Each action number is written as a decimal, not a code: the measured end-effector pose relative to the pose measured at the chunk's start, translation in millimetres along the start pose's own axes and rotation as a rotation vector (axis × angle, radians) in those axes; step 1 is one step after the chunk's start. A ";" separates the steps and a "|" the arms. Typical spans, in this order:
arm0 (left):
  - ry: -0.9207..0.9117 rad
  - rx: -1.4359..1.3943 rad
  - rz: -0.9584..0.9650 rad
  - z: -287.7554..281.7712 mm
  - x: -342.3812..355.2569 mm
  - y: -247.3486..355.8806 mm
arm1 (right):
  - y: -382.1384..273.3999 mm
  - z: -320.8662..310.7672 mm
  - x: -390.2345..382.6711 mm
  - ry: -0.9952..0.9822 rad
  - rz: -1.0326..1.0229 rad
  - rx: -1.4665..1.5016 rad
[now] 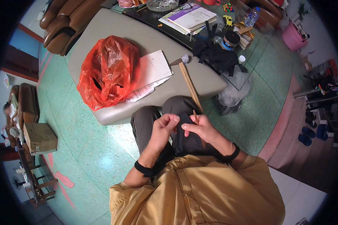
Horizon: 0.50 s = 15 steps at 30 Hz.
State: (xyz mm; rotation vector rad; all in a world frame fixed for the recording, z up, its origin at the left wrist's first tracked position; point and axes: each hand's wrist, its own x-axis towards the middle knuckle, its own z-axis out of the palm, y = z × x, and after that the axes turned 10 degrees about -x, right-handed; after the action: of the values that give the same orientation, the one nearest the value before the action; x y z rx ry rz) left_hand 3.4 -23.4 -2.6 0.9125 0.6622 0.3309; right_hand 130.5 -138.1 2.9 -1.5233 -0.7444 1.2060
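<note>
Your left hand (164,126) and right hand (201,129) meet over your lap, both curled in on a narrow black strap (181,135) that runs from between them down along your thigh. The left hand's fingers are folded tight against the strap's upper end, thumb toward the right hand. The right hand pinches the same end between thumb and forefinger, and a thin brown stick (195,117) stands up from that grip, tilted slightly; whether it is a tool or a pencil is too small to tell. Each wrist wears a black band.

You sit with your knees in grey trousers (146,123) against the rounded edge of a low grey table (139,37). A hammer (187,80) with a long wooden handle lies on that table, head away from you, its handle end reaching the table edge just above your right hand. To its left sits a crumpled red plastic bag (108,71), resting partly on a white sheet of paper (154,67). Beyond the hammer lies a heap of black fabric (218,56), with a dark jar (230,40) touching it. Farther back are stacked booklets (189,18) and a clear water bottle (252,17). The floor is green tile (86,142), and a brown leather armchair (69,18) stands at the upper left.
</note>
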 end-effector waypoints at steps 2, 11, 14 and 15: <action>-0.064 -0.122 -0.044 -6.5 1.7 -1.5 | -2.6 -1.2 0.6 -0.004 0.025 -0.032; -0.067 -0.109 -0.099 -14.9 -5.1 12.6 | 8.0 -6.4 -0.7 -0.071 0.046 -0.177; -0.088 0.100 0.013 -18.6 -5.4 3.2 | 1.6 -5.3 -0.1 -0.108 0.035 -0.251; -0.054 0.167 0.041 -18.2 -6.0 2.2 | 1.0 -4.3 -0.9 -0.095 0.026 -0.220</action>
State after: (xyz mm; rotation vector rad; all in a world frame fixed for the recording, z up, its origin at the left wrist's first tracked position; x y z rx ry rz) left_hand -13.0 -14.0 -6.4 1.0920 0.6282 0.2895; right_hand 134.2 -140.6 2.2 -1.6675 -0.9489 1.2547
